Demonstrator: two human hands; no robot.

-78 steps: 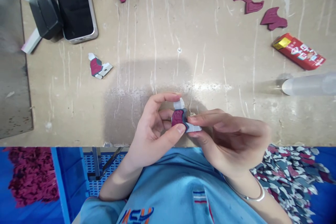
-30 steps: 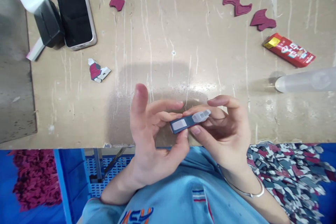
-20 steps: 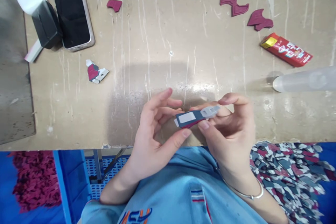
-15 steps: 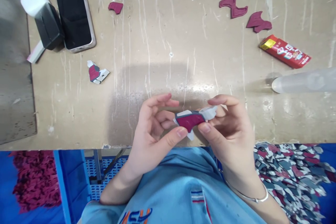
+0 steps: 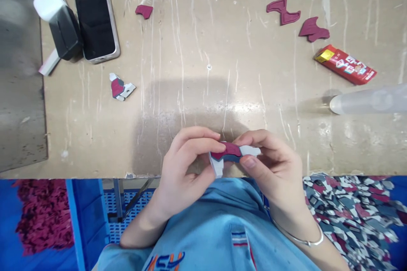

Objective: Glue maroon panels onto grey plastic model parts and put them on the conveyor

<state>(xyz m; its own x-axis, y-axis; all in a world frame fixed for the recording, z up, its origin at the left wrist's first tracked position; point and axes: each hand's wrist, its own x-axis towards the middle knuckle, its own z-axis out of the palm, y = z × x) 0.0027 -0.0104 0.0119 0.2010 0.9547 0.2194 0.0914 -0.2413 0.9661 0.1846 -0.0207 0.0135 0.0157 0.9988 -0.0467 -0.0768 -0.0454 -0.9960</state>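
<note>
Between my two hands, just above the table's front edge, is a small moulded plastic piece (image 5: 233, 151) in maroon, dark grey and white. My left hand (image 5: 187, 169) pinches its left end, with fingertips lying on the maroon face. At the other end, the thumb and fingers of my right hand (image 5: 273, 165) grip near the white tip. Part of the piece is covered by my fingers. A similar assembled piece (image 5: 119, 87) lies on the table to the left. Farther off are loose maroon parts: one small part (image 5: 144, 11) at the back left, and others (image 5: 284, 11) at the back right.
A phone (image 5: 97, 23) and a black-and-white object (image 5: 65, 29) lie at the left beside a metal panel (image 5: 20, 72). On the right are a red packet (image 5: 346, 65) and a translucent tube (image 5: 369, 99). Below the edge, maroon parts (image 5: 44, 216) fill one blue bin, assembled pieces (image 5: 352, 211) another.
The piece has been turned in my hands, so its white end at the left now points down. My left fingers have come over onto its maroon face. The view has shifted slightly.
</note>
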